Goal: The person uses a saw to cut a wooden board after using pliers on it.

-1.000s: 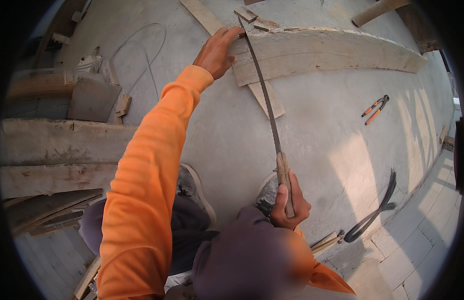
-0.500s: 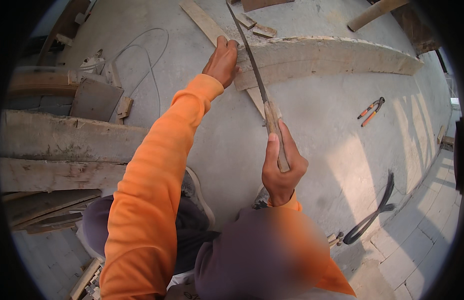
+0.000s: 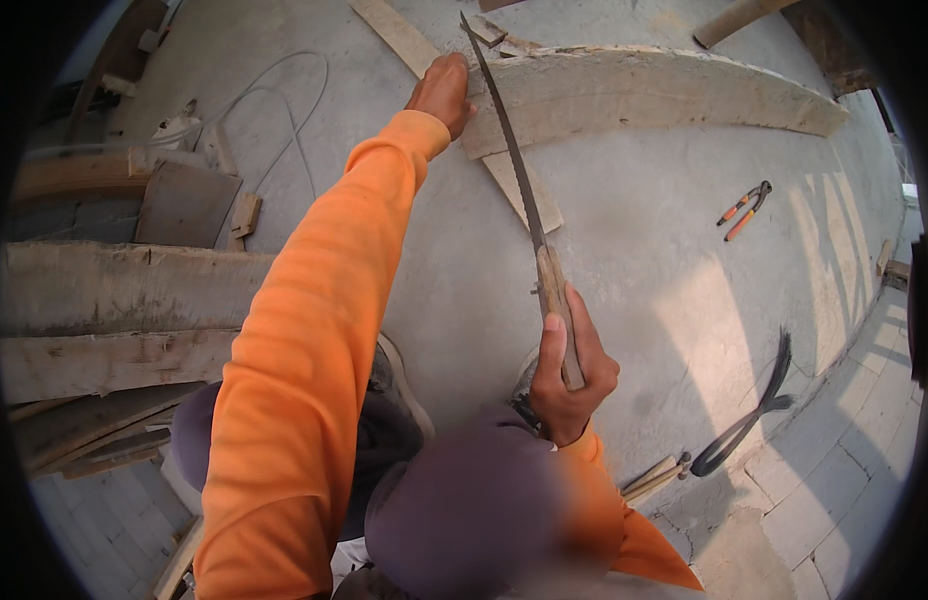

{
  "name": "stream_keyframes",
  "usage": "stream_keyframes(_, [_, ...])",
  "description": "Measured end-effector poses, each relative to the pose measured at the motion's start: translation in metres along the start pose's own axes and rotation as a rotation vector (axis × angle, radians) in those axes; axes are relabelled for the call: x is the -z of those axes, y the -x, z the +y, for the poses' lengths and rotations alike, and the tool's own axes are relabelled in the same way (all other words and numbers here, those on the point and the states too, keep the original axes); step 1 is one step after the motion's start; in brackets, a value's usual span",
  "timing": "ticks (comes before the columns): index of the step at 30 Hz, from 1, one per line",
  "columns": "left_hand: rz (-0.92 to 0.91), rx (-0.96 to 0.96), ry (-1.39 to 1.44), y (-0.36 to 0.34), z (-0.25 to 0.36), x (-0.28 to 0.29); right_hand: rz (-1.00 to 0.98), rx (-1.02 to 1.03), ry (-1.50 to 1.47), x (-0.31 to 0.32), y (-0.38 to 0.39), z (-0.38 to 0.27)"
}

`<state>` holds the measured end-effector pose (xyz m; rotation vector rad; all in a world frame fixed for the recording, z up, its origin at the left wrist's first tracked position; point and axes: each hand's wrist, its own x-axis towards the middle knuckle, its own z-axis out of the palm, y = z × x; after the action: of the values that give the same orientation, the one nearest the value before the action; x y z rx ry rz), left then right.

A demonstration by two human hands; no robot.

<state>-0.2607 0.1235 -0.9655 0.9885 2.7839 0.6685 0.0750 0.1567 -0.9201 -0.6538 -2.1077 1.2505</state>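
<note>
My right hand [image 3: 574, 385] is closed round the wooden handle of a hand saw [image 3: 512, 145]. Its narrow dark blade points away from me and crosses the left end of a wooden plank [image 3: 664, 95] standing on its edge. My left hand [image 3: 444, 92] grips that plank's left end, just left of the blade; some of its fingertips are hidden. Beneath the plank runs a flat strip of wood [image 3: 524, 190], slanting from far left to near right.
Orange-handled pincers [image 3: 746, 210] and a looped bundle of dark wire [image 3: 744, 430] lie on the concrete floor to the right. Thick boards [image 3: 124, 290] are stacked at the left, near a thin grey cable [image 3: 294, 120]. Small wood offcuts [image 3: 484, 32] lie beyond the plank.
My right hand has drawn the saw back toward me, so more of the blade shows on the near side of the plank. My left hand keeps its hold on the plank's end.
</note>
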Motion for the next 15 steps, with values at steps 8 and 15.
stream_keyframes(8, [0.007,-0.013,0.002,0.004,0.017,-0.005,0.011,-0.027,-0.066,-0.035,-0.073,-0.011])
stream_keyframes(15, [-0.016,0.024,-0.007,-0.006,-0.002,-0.001,0.015,0.005,0.001,0.009,0.016,0.008])
